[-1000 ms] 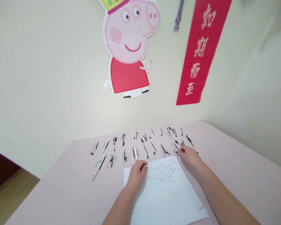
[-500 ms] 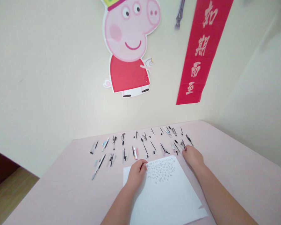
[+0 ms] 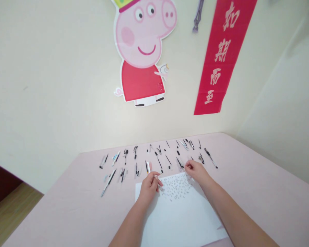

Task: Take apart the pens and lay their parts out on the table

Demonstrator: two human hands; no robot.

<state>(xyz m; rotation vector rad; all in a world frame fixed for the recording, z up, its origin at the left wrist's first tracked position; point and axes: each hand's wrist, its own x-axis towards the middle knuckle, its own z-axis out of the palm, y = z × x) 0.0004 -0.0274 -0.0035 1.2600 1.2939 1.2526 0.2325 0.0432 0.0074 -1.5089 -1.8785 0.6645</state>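
Observation:
A white sheet of paper (image 3: pixel 181 219) with small dark handwriting near its top lies on the pale pink table. My left hand (image 3: pixel 149 186) rests over the paper's upper left edge, its fingers curled round a small pale piece too indistinct to name. Above the upper right corner of the paper is my right hand (image 3: pixel 195 169), fingers pinched together; what they hold, if anything, is too small to make out. Disassembled pen parts lie just beyond both hands, among them a dark refill (image 3: pixel 179 162) near my right fingertips.
Pens, caps and refills lie in two rows across the table (image 3: pixel 74 206), including a grey-white pen (image 3: pixel 108 183) at the left and a black-capped pen (image 3: pixel 211 158) at the right. Behind stands a wall with a pig cutout (image 3: pixel 142 80) and a red banner (image 3: pixel 221 61).
My right hand has moved left from the pens at the right to the paper's upper right corner. A pale piece now shows at my left fingers. The black-capped pen at the right lies uncovered.

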